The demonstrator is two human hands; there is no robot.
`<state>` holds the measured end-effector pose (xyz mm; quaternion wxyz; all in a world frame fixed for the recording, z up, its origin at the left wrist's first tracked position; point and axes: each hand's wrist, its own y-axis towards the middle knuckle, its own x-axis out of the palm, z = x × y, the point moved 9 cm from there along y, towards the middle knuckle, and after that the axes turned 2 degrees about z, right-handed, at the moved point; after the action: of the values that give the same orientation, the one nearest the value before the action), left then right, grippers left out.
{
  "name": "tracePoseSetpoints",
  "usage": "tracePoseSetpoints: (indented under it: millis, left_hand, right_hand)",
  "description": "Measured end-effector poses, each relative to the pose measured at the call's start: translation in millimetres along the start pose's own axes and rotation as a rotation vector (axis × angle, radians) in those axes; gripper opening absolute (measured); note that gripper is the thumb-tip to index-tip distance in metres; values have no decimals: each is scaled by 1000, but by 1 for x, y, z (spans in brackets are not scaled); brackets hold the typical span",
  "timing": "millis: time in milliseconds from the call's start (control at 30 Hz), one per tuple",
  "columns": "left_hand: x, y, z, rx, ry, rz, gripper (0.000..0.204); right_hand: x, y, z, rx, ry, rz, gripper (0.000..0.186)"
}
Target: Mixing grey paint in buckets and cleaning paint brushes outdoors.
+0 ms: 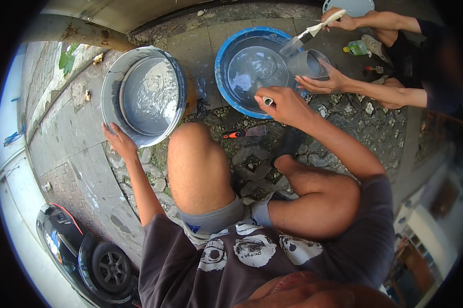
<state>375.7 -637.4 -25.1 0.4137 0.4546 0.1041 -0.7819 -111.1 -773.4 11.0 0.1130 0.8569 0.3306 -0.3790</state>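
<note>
Your right hand [284, 104] is closed round a pale handle [267, 101], seemingly so its hidden end reaches the blue basin [220, 77] of grey liquid, while your left hand [120, 140] lies wide against the nearby bucket [109, 92], apparently steadying it.

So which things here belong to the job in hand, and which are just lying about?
Belong to the job:
- bucket, left hand at its rim
- blue basin
- pale handle in right hand
- brush
- grey cup

Lying about:
- scraper, possibly for the job
- bottle
- leaf
</note>
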Motion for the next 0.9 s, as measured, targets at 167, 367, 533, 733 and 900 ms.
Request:
tracePoseSetpoints:
  millis: [167,367,533,733,900]
  left_hand:
    - [1,0,-2,-10,-6,-3,75]
    - [0,0,-3,-13,-14,4,74]
    - [-1,1,-4,-23,-7,5,73]
    - [2,1,-4,-6,-10,11,73]
    - [1,1,-5,-10,-16,12,74]
  right_hand:
    - [-15,5,3,-20,-44,114,19]
    - [-1,0,-2,44,-132,-17,15]
    - [-4,9,-4,83,200,13,16]
    - [-16,9,16,63,19,106,18]
    - [-18,1,12,145,-260,43,20]
